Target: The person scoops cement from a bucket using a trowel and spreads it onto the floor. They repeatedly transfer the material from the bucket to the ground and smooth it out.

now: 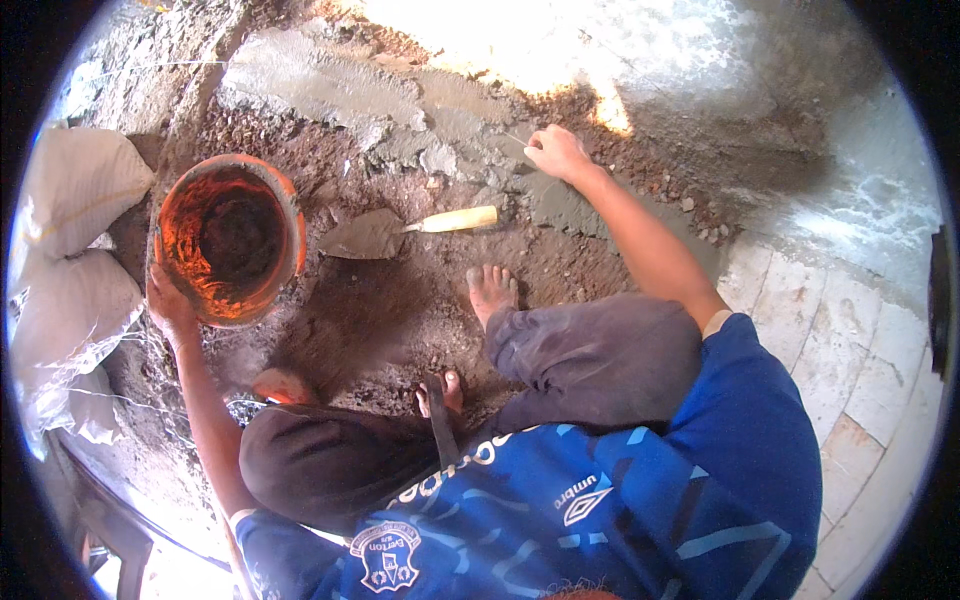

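Note:
My left hand (172, 303) grips the near-left side of an orange bucket (300, 240), which tilts so that its dirt-coated inside shows. My right hand (557, 153) is stretched far out over the wet mortar (465, 110), its fingers pinched together. A thin pale line, perhaps a string or wire (515, 138), runs from those fingertips; its kind is too small to make out. Between both hands a pointing trowel (365, 236) with a pale yellow handle lies on the soil, its grey blade toward the bucket. Neither hand touches it.
White sacks (80, 300) are piled at the left. Rough soil and gravel (400, 290) surround my bare feet (492, 290). Pale paving tiles (850, 340) lie at the right, beside a smooth grey cement surface (850, 190). Strong sunlight washes out the far edge.

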